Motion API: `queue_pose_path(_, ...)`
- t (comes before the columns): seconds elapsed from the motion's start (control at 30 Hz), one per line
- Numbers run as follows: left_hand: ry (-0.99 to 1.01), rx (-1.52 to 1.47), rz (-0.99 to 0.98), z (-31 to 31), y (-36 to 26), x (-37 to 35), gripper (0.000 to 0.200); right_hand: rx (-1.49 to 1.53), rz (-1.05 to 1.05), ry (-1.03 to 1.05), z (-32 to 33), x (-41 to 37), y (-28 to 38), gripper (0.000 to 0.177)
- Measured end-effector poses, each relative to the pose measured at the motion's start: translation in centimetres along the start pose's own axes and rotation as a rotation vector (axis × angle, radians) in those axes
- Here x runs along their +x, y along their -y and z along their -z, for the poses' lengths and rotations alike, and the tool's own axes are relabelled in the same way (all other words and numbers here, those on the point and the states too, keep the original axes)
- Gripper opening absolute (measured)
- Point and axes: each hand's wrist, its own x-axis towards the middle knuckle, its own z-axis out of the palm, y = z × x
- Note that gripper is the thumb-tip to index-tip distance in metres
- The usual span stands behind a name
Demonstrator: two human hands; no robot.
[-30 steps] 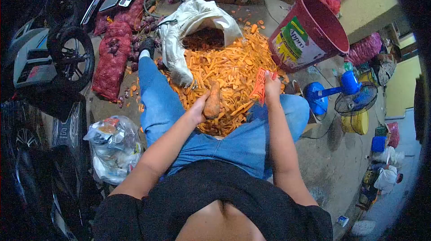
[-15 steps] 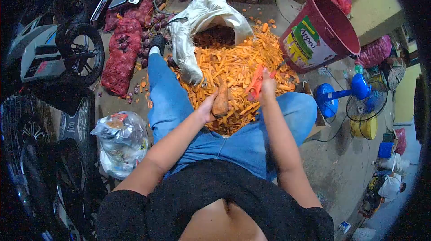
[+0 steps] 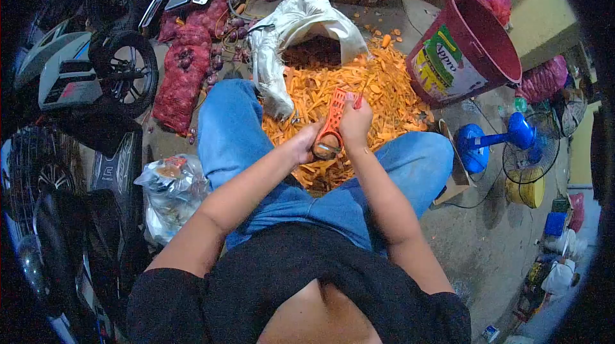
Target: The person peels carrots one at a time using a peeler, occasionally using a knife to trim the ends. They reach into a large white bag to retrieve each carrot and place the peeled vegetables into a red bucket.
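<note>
At mid-frame the left hand clamps its fingers on the carrot, likely steadying it; the right hand has fingers clamped on the red peeler over it; orange peelings lie beyond and below, presumably gathered where they drop.

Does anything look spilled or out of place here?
Yes: orange strips lie heaped outside the open mouth of the white sack, with loose orange pieces scattered on the floor beyond. Being uncontained, they look spilled, though it could be deliberate.

Peelings btwn knees, sack behind-L, bucket & fan R, mesh bags L.
</note>
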Motion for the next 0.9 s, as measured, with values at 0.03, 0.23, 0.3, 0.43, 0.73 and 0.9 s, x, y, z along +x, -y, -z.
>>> queue_pose_path(0.03, 0.038, 0.077, -0.041, 0.3, -0.3, 0.4, 0.036, 0.001, 0.001, -0.005, 0.1, 1.1, -0.6, 0.028)
queue_pose_path(0.23, 0.061, 0.188, -0.012, -2.4, -0.3, -2.2, 0.037, -0.052, -0.224, -0.378, 2.7, 6.7, -4.7, 0.034)
queue_pose_path(0.3, 0.082, 0.104, 0.019, -1.6, -0.1, -1.2, 0.037, -0.081, -0.154, -0.440, 3.4, 7.0, -3.7, 0.037)
queue_pose_path(0.43, 0.214, 0.150, 0.141, -2.6, -0.3, -3.7, 0.040, 0.010, -0.253, -0.518, 5.2, 7.1, -3.9, 0.029)
queue_pose_path(0.73, 0.032, -0.100, -0.055, -1.5, -1.9, -1.7, 0.038, 0.695, -0.121, -0.221, 4.3, 5.1, -1.6, 0.017)
queue_pose_path(0.9, 0.014, -0.082, -0.040, -1.6, -3.8, -1.2, 0.036, 0.734, -0.179, 0.009, 3.2, 2.6, 0.3, 0.014)
